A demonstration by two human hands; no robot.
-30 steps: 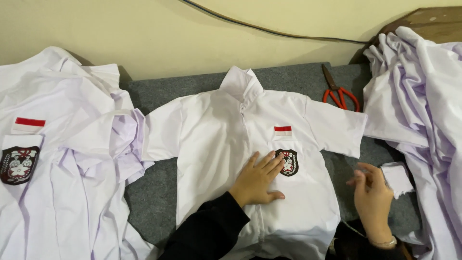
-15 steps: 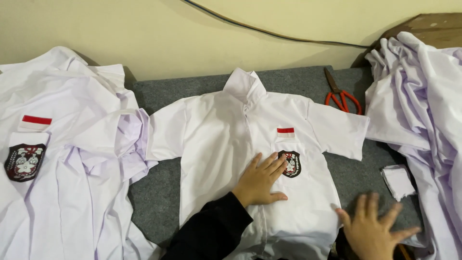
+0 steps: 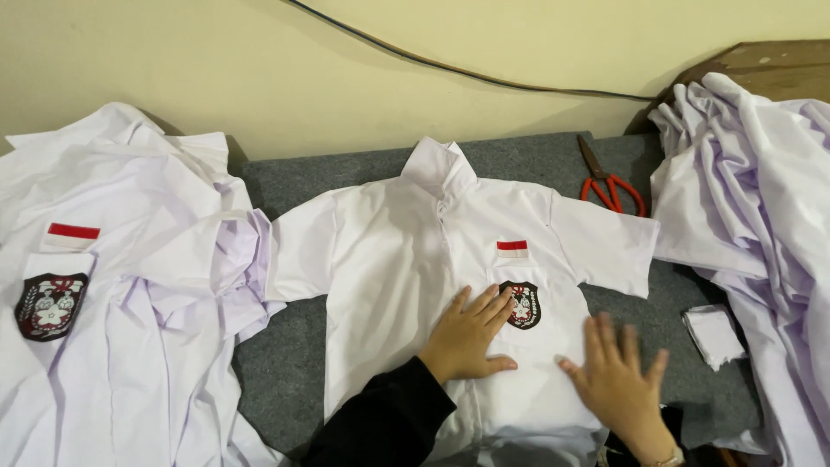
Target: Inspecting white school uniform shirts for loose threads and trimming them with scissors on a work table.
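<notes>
Both hands lie spread flat on the white school shirt (image 3: pixel 415 259): left hand (image 3: pixel 471 337) beside its chest badge (image 3: pixel 521 304), right hand (image 3: pixel 618 376) blurred. The shirt's hem is cut off below.

Head view, single camera: worn on the person's head, looking steeply down and forward across a grey padded surface (image 3: pixel 285 372) toward a cream wall (image 3: pixel 216 60) at the frame's top. Close range: both forearms enter from the bottom edge, cropped. Shirt piles are cut off at left and right edges. No second view shares the scene.
</notes>
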